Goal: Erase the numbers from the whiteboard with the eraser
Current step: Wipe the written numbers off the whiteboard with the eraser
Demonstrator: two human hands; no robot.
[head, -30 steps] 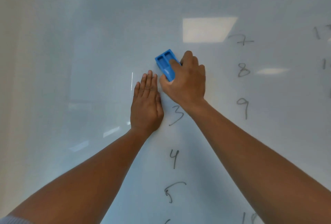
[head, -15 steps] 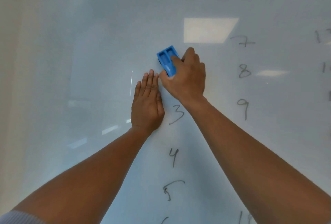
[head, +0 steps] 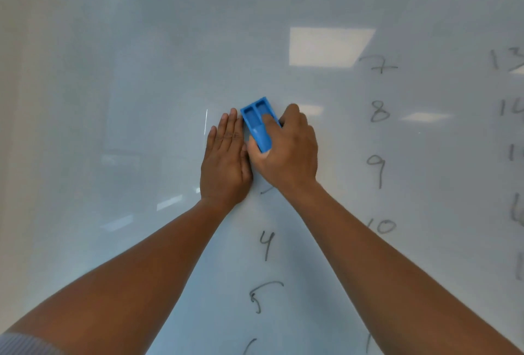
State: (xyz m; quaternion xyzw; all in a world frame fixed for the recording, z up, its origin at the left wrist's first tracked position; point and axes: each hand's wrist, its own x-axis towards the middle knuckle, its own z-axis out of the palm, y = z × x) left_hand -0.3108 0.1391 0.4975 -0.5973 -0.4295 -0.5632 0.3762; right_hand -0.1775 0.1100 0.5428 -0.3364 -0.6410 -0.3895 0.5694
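Head view: blue eraser pressed to whiteboard in right hand

Glossy white whiteboard (head: 141,99) fills the whole view, with ceiling-light reflections across it. Handwritten dark marker numbers run down it in columns: 4 (head: 266,244) and 5 (head: 262,295) below the hands; 7 (head: 378,65), 8 (head: 379,112), 9 (head: 376,169) and 10 (head: 381,225) to the right; more numbers at the far right edge, partly cut off. A short dark stroke (head: 266,190) shows just below the right hand's heel; which digit it belongs to cannot be told.

Two bare forearms reach up from the bottom corners. A bit of pale striped sleeve (head: 19,344) sits at the lower left corner.

Left hand (head: 225,162) lies flat on the board, fingers together and extended, gripping nothing. Right hand (head: 286,150) is closed around the blue rectangular plastic eraser (head: 258,122), index finger laid over its back, thumb at its lower end. The two hands touch side by side.

Eraser sits against the board near centre, tilted, its upper end with two recessed pockets poking out above the fingers, just beside the left fingertips.
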